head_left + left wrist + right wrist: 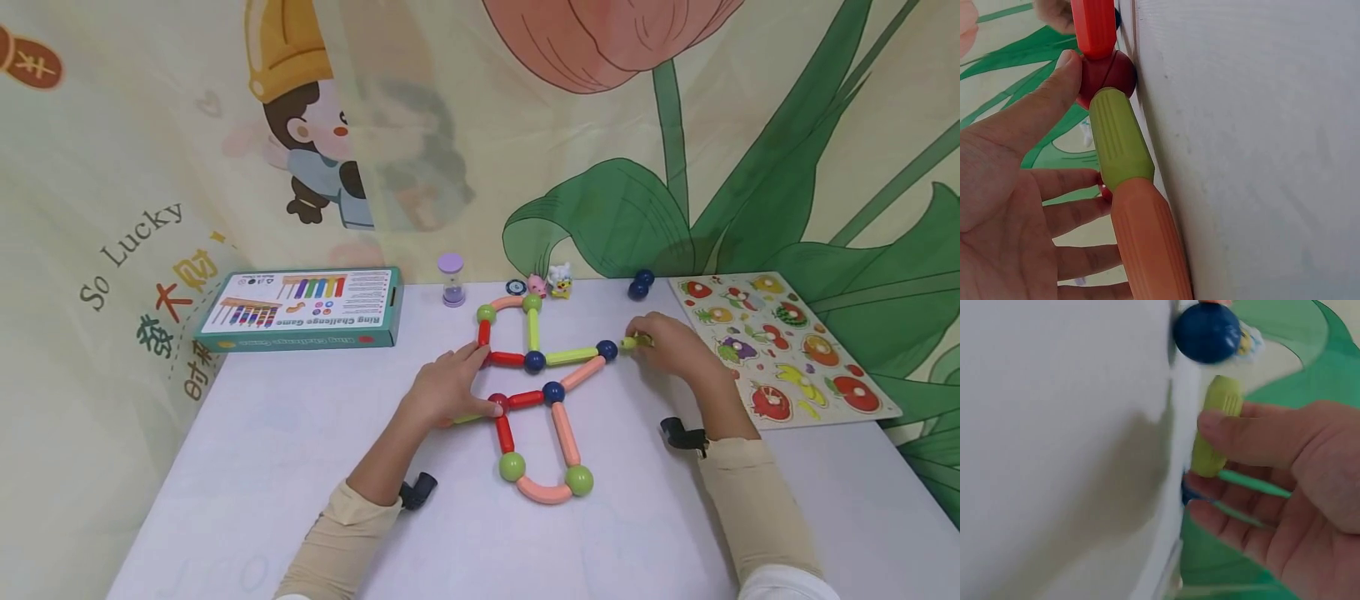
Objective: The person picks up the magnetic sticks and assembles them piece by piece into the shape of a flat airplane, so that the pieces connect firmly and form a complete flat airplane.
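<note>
A figure of coloured sticks and balls lies on the white table. My left hand [444, 390] spans its left side, fingers spread and fairly straight. Its thumb rests on a red ball [1121, 74], while the fingertips reach a second red ball at the upper loop, mostly hidden. From the thumb's ball runs a short green stick [1121, 137], followed by a salmon stick [1150, 240]. My right hand [667, 346] pinches a short yellow-green stick [1213, 434] between thumb and fingers. That stick's end points at the dark blue ball [607, 350] on the figure's right corner, a small gap apart.
A Ring Challenge Game box [300, 308] lies at the back left. Along the back edge stand a purple sand timer [452, 281], small animal figures [559, 282] and two loose blue balls [639, 287]. A fruit puzzle board [757, 333] lies to the right.
</note>
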The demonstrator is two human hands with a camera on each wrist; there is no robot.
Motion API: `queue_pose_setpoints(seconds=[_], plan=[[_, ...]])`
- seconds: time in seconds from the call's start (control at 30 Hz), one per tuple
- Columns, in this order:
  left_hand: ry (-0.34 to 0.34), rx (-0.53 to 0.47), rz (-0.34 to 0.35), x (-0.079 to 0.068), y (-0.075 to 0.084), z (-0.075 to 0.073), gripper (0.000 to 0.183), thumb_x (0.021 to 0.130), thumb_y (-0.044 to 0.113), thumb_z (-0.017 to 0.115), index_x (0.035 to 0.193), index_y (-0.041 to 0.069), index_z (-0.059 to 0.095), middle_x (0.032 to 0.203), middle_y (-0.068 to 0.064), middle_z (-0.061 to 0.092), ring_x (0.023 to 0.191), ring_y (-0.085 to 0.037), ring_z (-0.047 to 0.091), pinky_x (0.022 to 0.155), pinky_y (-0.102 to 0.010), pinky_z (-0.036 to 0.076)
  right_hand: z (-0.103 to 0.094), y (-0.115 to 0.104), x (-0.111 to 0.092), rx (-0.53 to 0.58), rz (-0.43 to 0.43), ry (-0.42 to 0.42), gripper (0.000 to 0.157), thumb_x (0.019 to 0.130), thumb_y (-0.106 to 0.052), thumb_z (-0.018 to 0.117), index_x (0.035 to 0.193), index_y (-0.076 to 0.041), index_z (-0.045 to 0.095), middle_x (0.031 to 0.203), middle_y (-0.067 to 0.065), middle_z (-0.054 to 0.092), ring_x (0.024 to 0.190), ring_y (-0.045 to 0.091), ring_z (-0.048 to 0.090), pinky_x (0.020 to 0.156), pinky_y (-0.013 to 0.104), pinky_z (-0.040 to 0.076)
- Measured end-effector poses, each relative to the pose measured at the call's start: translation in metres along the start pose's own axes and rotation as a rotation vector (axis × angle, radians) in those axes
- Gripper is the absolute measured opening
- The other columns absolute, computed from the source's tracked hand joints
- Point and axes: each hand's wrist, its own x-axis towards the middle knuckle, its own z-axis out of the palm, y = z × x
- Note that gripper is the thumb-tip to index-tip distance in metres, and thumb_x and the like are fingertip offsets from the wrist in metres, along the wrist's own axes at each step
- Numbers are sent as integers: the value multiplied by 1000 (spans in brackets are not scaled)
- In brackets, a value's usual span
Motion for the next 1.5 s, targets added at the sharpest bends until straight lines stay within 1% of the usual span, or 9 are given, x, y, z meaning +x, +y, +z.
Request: queue_pose_setpoints(seconds=[0.1,0.27,0.4,0.67,0.93,1.0,1.07,1.23,1.5], plan=[[1,-3,0,0,1,0,95,63,56,73,141,20,32,144,-4,29,127,-32,31,94,-54,33,3,-9,15,-21,-36,8,22,81,5,61,97,-9,64,96,8,58,93,26,52,83,45,43],[-2,-1,-2,1,2,0,94,64,56,72,142,21,31,145,-3,28,128,-32,30,94,-54,33,6,-18,26,8,-67,-83,32,79,13,53,98,-9,67,99,7,60,99,27,53,88,46,41],[-2,3,-9,1,2,-1,94,64,55,73,142,21,31,145,-3,29,127,-32,30,93,-54,34,8,-20,23,6,-62,-105,38,77,15,52,102,-8,68,102,8,62,102,28,53,89,48,40],[-5,-5,-32,2,1,-1,95,64,55,73,141,19,31,145,-5,28,126,-36,30,93,-57,33,13,-18,9,12,-94,-86,29,82,8,54,103,-7,66,101,8,62,101,29,54,88,47,41],[-19,-10,-32,1,1,0,96,64,56,72,142,21,29,145,-5,27,127,-37,29,93,-57,32,17,-15,0,107,-81,-31,30,86,7,37,101,-6,60,98,11,55,91,26,49,83,44,42],[-19,-6,-32,1,1,0,96,64,57,72,143,22,29,145,-5,27,127,-37,29,93,-57,32,17,-15,-3,177,-77,-60,25,88,0,40,106,-7,57,98,13,53,88,27,48,77,45,42],[-17,-4,-29,1,1,0,96,64,57,72,143,22,29,145,-5,27,127,-37,29,93,-57,32,16,-14,-7,226,-63,-99,26,88,-9,51,114,-11,54,109,12,52,98,28,48,83,47,41],[-18,-2,-38,1,1,0,96,64,57,71,143,22,28,146,-4,26,127,-37,29,93,-58,32,21,-12,-7,235,-119,-185,60,76,-27,73,129,-15,48,131,11,45,122,32,36,98,53,28],[-25,-6,-39,1,0,-1,95,65,56,72,143,23,28,146,-3,26,128,-35,28,94,-57,31,25,-14,-1,165,-113,-107,45,74,-31,74,115,-17,59,109,3,56,98,22,48,88,44,40]])
